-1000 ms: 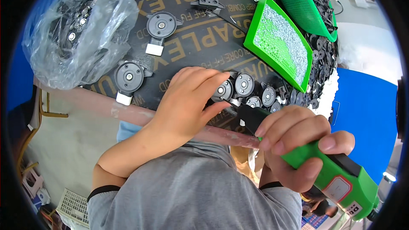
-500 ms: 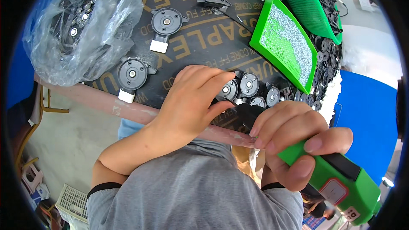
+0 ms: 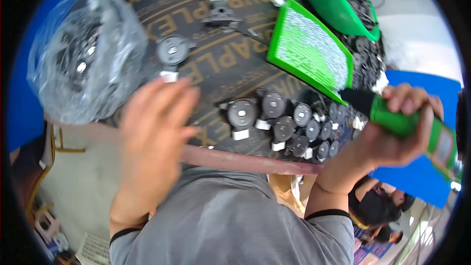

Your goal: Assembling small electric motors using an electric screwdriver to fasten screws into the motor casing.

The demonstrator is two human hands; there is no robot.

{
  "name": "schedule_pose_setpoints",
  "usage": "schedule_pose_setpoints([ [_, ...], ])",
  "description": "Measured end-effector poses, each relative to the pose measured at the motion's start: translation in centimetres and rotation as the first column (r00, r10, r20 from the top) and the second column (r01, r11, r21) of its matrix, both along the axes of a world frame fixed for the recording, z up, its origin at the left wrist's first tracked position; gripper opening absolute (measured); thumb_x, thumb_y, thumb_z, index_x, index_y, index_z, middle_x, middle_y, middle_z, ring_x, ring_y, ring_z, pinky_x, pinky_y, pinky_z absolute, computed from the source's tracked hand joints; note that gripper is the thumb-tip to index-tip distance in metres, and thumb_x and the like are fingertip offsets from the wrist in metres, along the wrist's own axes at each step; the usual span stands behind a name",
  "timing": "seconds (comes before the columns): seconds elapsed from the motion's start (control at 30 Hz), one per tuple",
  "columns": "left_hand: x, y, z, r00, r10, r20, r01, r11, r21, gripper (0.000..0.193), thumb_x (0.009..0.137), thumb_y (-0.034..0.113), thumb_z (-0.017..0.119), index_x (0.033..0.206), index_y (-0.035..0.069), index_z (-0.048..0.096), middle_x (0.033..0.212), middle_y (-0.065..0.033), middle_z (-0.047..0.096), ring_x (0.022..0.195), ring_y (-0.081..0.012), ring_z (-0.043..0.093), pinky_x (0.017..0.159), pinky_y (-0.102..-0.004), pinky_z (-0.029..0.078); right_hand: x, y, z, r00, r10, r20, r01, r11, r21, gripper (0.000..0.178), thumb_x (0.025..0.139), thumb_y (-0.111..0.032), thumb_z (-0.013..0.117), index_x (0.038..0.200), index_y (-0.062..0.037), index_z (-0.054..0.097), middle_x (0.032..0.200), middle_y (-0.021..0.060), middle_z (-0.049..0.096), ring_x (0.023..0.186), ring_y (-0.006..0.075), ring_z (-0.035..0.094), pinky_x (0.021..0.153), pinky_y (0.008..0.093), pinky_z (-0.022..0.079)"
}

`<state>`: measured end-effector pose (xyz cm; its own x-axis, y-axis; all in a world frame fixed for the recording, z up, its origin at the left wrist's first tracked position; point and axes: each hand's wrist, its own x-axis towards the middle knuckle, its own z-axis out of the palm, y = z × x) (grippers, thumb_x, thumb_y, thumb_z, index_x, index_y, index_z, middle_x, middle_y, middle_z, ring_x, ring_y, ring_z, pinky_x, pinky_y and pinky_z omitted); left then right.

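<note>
My right hand is wrapped around a green electric screwdriver. The screwdriver's black nose is at the near right corner of a shallow green tray holding many small silver screws. On the left, my left hand is smeared by motion near the table edge, so I cannot make out whether its fingers hold anything. Just beyond its fingertips lies a round black part with a white tab. Between my hands, another such part lies beside a cluster of several similar parts.
A clear plastic bag with small metal pieces stands at the left. Behind the tray, a green basket holds black pieces. A black bracket-like part lies farther back. The table's pinkish front edge runs before me. Other people are at lower right.
My right hand has carried the screwdriver from the round part up and right to the screw tray. My left hand has left that part and moved left. The whole view has shifted.
</note>
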<state>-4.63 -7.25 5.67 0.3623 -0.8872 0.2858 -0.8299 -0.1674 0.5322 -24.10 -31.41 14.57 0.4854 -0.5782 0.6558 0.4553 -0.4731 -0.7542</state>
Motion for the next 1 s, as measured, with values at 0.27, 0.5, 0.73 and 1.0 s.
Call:
schedule_pose_setpoints([
  [0.27, 2.8, 3.4, -1.1, 0.993, 0.109, 0.041, -0.114, 0.985, 0.127, 0.043, 0.080, 0.000, 0.068, 0.123, 0.000, 0.064, 0.128, -0.0135, 0.061, 0.119, -0.0334, 0.055, 0.100, -0.0415, 0.043, 2.6, -4.1, -5.0, 0.960, -0.279, 0.005, 0.279, 0.959, 0.045, 0.022, 0.093, -0.008, 0.054, 0.113, -0.0042, 0.044, 0.067, 0.0098, 0.050, 0.052, 0.0203, 0.050, 0.053, 0.0371, 0.048],
  [0.5, 0.8, 0.9, -1.3, 0.986, 0.077, -0.149, -0.067, 0.995, 0.069, 0.050, 0.071, 0.008, 0.079, 0.118, 0.002, 0.066, 0.119, -0.0099, 0.062, 0.109, -0.0308, 0.057, 0.094, -0.0402, 0.045, 3.4, -5.0, -6.3, 0.942, -0.335, -0.027, 0.335, 0.942, 0.014, 0.020, 0.092, -0.008, 0.054, 0.109, -0.0027, 0.044, 0.065, 0.0115, 0.050, 0.051, 0.0217, 0.050, 0.051, 0.0384, 0.048],
  [0.73, -1.5, -1.7, -2.5, 0.970, -0.058, -0.236, 0.047, 0.998, -0.052, 0.055, 0.063, 0.013, 0.085, 0.114, 0.002, 0.067, 0.112, -0.0095, 0.062, 0.104, -0.0309, 0.057, 0.090, -0.0399, 0.045, 3.1, -5.2, -6.5, 0.945, -0.323, -0.052, 0.324, 0.946, 0.002, 0.020, 0.092, -0.008, 0.055, 0.109, -0.0034, 0.045, 0.065, 0.0110, 0.050, 0.051, 0.0216, 0.050, 0.051, 0.0379, 0.048],
  [1.0, -2.8, -3.1, -3.3, 0.889, -0.074, -0.453, 0.041, 0.996, -0.083, 0.052, 0.065, 0.014, 0.086, 0.112, 0.004, 0.067, 0.113, -0.0104, 0.061, 0.104, -0.0308, 0.058, 0.087, -0.0391, 0.048, 1.6, -1.6, -2.9, 0.994, -0.062, 0.088, 0.058, 0.997, 0.047, 0.021, 0.097, -0.019, 0.046, 0.114, -0.0089, 0.053, 0.071, 0.0040, 0.048, 0.057, 0.0150, 0.046, 0.053, 0.0308, 0.041],
])
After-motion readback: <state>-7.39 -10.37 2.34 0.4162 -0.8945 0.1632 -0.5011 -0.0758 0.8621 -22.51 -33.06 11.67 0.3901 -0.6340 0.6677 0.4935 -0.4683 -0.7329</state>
